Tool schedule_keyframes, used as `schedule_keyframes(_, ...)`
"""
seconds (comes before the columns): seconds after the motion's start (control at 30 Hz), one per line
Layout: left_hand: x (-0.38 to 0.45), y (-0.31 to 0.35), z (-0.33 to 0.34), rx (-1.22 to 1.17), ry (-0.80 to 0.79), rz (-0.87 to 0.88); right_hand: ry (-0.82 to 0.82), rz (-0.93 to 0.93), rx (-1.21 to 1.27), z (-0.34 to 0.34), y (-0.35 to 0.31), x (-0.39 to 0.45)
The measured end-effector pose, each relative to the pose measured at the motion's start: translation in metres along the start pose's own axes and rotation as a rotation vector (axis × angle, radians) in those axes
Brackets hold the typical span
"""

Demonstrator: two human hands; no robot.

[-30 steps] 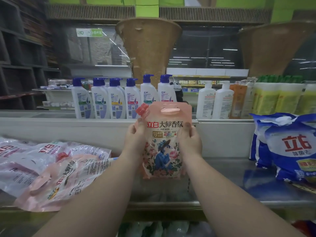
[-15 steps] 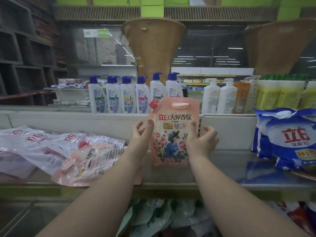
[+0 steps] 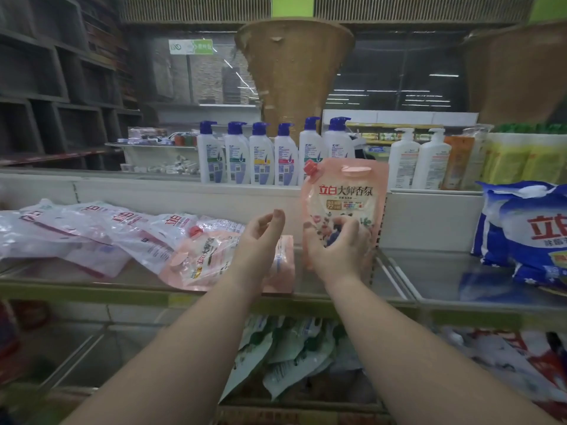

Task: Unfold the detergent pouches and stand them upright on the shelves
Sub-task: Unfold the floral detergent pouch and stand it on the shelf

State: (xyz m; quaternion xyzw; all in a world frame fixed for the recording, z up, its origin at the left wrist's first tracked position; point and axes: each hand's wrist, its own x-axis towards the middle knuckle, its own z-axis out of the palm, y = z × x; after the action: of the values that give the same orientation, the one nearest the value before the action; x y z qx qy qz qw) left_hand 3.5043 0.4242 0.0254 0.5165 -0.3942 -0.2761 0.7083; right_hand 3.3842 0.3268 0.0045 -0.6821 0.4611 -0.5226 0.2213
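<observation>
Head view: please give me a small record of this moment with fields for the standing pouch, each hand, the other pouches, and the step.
standing pouch: pink detergent pouch, upright on the shelf
right hand: fingers curled on the pouch front
left hand: off the pouch, loosely curled, holds nothing
other pouches: pink and white flat pouches lying at left
step: one stood up, flat ones left

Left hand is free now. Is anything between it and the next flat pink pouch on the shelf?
Nothing visible. The left hand hovers open directly over the flat pink pouch, which lies on top of the pile with its front exposed. The right hand grips the upright pouch off to the side, clear of that path.
</observation>
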Motion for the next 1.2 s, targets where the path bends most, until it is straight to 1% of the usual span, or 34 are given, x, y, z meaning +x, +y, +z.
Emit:
schedule_keyframes(0.17,-0.014,0.004,-0.029,0.009,0.029,-0.024,-0.115,-0.052,0.019,0.017,-0.016,-0.026)
schedule_keyframes(0.33,-0.023,0.004,-0.054,0.026,0.043,-0.033,-0.145,-0.08,-0.002,0.028,-0.03,-0.039)
schedule_keyframes(0.4,-0.027,0.005,-0.063,0.068,0.096,-0.013,-0.174,-0.11,-0.033,0.035,-0.036,-0.041)
schedule_keyframes(0.53,-0.032,0.004,-0.089,0.286,0.25,0.056,-0.283,-0.239,-0.169,0.054,-0.049,-0.048)
schedule_keyframes(0.63,-0.033,0.004,-0.11,0.306,0.303,0.055,-0.384,-0.302,-0.244,0.073,-0.061,-0.059)
schedule_keyframes(0.67,-0.032,0.003,-0.117,0.353,0.313,0.065,-0.42,-0.312,-0.245,0.079,-0.066,-0.063)
schedule_keyframes(0.7,-0.03,0.002,-0.124,0.451,0.321,0.09,-0.452,-0.327,-0.234,0.085,-0.07,-0.067)
schedule_keyframes(0.77,-0.028,-0.004,-0.137,0.697,0.327,0.14,-0.503,-0.369,-0.222,0.097,-0.078,-0.074)
schedule_keyframes(0.83,-0.026,-0.01,-0.148,0.901,0.309,0.175,-0.568,-0.419,-0.27,0.107,-0.081,-0.078)
schedule_keyframes(0.93,-0.026,-0.013,-0.16,1.097,0.241,0.189,-0.657,-0.49,-0.376,0.118,-0.08,-0.081)
schedule_keyframes(1.0,-0.028,-0.013,-0.164,1.217,0.14,0.159,-0.699,-0.522,-0.436,0.123,-0.075,-0.079)
schedule_keyframes(1.1,-0.025,-0.022,-0.169,1.465,0.026,0.141,-0.724,-0.599,-0.573,0.13,-0.066,-0.078)
schedule_keyframes(1.2,-0.017,-0.039,-0.176,1.617,0.01,0.205,-0.693,-0.699,-0.664,0.135,-0.06,-0.079)
